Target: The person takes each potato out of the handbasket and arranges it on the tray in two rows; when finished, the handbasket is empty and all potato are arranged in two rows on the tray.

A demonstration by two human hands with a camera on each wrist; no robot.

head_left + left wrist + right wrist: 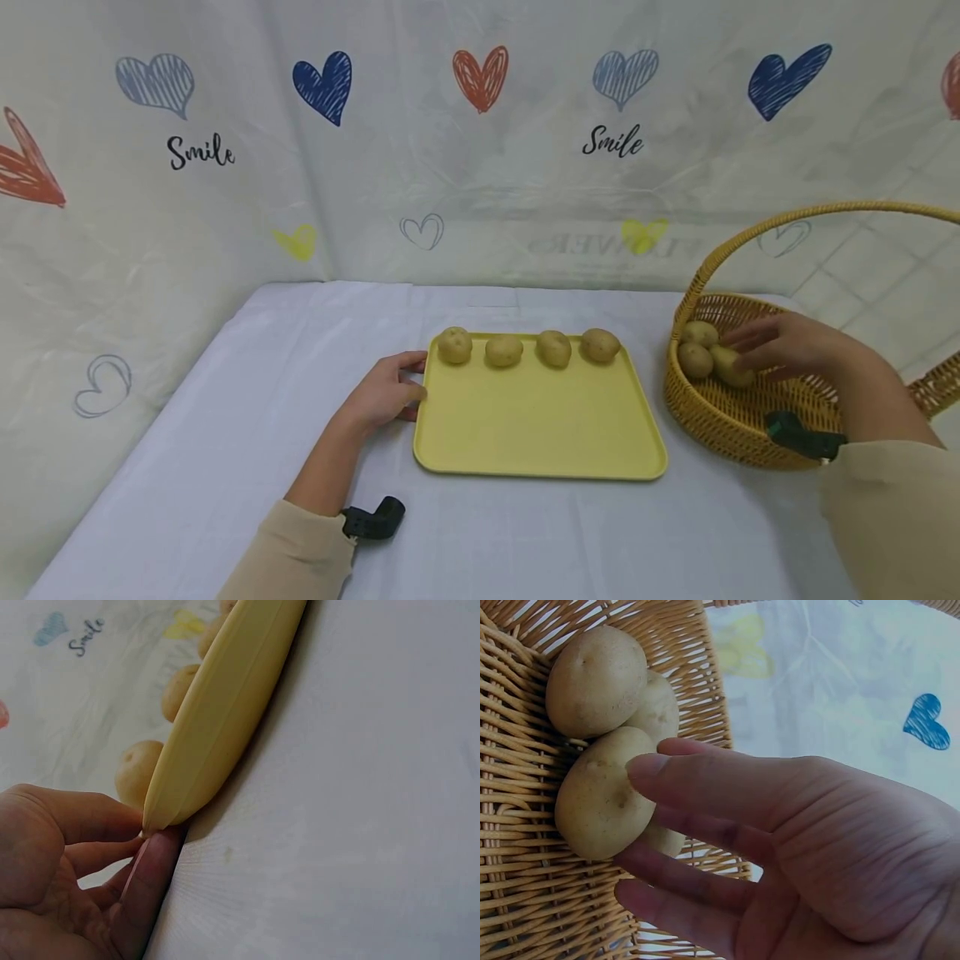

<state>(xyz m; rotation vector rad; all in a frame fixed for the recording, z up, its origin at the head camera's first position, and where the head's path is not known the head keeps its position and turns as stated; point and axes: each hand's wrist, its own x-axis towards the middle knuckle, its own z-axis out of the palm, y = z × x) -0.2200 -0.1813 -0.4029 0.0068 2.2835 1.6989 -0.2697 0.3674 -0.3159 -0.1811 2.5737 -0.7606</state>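
Observation:
In the head view my left hand (385, 390) is at the left edge of a yellow tray (536, 425). Its thumb and fingers pinch the rim in the left wrist view, where the tray (225, 720) appears edge-on. Several potatoes (503, 350) sit in a row along the tray's far side. My right hand (798, 343) reaches into a wicker basket (697, 417) on the right, which has several potatoes inside. Seen from the right wrist, its fingers are loosely spread around the nearest potato (604, 793), thumb tip right at its surface. Another potato (596, 682) lies beside that one.
A tall arched handle (720, 254) rises over the basket. White cloth (225, 433) covers the table, and a white sheet printed with hearts hangs behind it. Dark wrist cameras (375, 518) are strapped to both wrists.

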